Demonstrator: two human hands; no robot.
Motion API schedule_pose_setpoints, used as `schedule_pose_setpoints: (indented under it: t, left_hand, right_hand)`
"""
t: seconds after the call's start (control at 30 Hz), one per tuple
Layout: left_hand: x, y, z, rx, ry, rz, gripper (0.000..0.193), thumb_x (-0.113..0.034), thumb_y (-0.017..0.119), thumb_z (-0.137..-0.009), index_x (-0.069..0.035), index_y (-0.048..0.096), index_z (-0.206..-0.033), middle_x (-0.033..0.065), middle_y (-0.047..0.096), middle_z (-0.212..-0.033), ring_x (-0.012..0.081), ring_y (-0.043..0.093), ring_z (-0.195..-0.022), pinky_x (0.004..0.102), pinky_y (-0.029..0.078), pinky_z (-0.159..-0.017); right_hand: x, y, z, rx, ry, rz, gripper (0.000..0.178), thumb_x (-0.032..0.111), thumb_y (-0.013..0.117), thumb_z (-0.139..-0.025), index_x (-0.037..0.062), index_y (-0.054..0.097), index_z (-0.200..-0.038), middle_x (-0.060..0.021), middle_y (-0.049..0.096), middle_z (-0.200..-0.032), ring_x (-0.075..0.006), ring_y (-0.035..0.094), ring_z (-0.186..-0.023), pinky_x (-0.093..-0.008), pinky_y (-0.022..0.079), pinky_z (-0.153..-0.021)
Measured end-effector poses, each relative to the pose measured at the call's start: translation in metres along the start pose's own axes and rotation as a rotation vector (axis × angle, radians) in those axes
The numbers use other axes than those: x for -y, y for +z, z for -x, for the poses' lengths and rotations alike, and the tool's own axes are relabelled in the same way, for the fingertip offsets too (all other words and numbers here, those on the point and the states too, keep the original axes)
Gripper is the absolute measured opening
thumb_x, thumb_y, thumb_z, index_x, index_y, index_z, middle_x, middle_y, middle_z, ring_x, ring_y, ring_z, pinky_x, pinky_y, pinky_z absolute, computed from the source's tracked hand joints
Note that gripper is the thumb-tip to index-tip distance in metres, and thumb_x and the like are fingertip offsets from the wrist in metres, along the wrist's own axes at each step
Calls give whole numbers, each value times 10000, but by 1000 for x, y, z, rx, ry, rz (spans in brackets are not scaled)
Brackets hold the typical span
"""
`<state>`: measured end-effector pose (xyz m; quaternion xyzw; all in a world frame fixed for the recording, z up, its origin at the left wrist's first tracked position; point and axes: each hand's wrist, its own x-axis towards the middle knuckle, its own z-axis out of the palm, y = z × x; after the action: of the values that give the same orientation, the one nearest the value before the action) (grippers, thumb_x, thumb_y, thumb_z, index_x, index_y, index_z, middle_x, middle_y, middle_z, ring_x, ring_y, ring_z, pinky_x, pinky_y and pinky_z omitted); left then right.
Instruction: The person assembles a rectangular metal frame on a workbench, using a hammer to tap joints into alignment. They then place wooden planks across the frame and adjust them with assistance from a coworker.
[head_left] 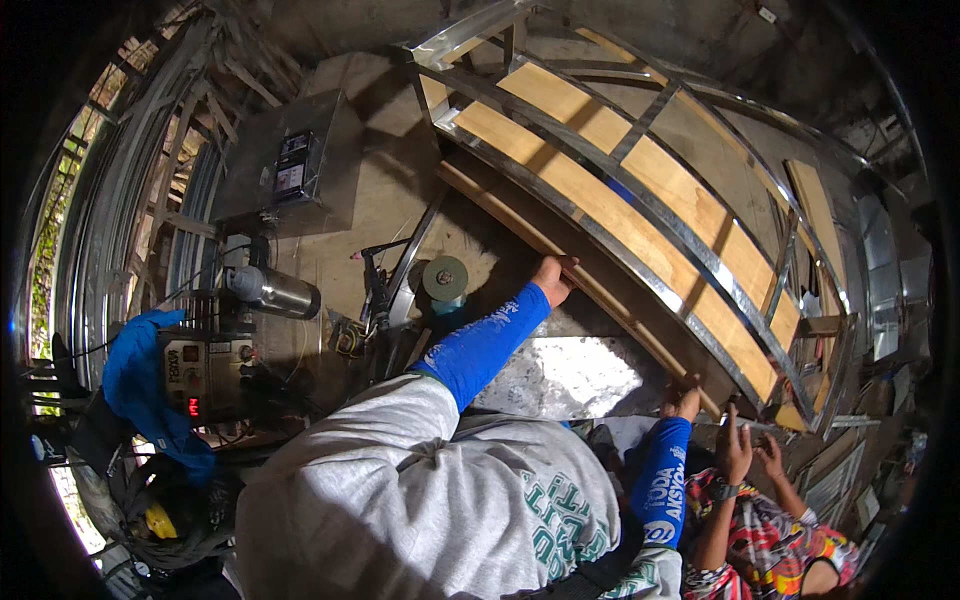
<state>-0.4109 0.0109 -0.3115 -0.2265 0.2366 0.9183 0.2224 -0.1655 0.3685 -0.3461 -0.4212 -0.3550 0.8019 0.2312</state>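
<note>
The frame (690, 247) lies right of the box (245, 190); the flask (280, 291) is between that box and the machine (218, 362).

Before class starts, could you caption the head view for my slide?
Left hand and right hand hold a brown board beside a metal frame.
</note>
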Motion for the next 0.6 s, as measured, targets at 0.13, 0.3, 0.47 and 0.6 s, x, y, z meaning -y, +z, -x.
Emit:
schedule_pose_setpoints:
  t: [0.13, 0.3, 0.47, 0.6]
  left_hand:
    - [10, -43, -53, 125, 26, 94, 137, -25, 569, -890, -95, 659, -966, 58, 668, -838, 281, 666, -702, 427, 598, -637]
    - [22, -6, -61, -61, -34, 61, 217, 7, 449, -936, -69, 650, -967, 114, 693, -899, 275, 699, -773, 445, 633, -700]
    - [51, -25, -110, -37, -37, 36, 178, 54, 489, -879, -68, 614, -911, 111, 657, -857, 278, 687, -755, 444, 607, -617]
    - [42, -13, -105, -23, -20, -54, 176, 66, 494, -860, -77, 593, -888, 94, 632, -817, 250, 649, -696, 424, 538, -555]
  right_hand:
    - [-9, 11, -11, 26, -16, 10, 268, 267, 585, -1015, 69, 627, -1190, -86, 660, -1071, -231, 615, -1014, -404, 517, -914]
    - [33, 60, 49, 212, -8, 491, 341, 221, 500, -1030, 59, 492, -1330, -128, 474, -1327, -260, 445, -1240, -410, 407, -1081]
    - [158, 93, 76, 829, -832, 1903, 519, 255, 382, -1076, 64, 314, -1554, -144, 243, -1624, -279, 234, -1503, -418, 290, -1205]
    - [168, 110, 108, 803, -631, 1835, 544, 220, 309, -1102, 71, 218, -1618, -130, 183, -1690, -273, 160, -1563, -375, 159, -1260]
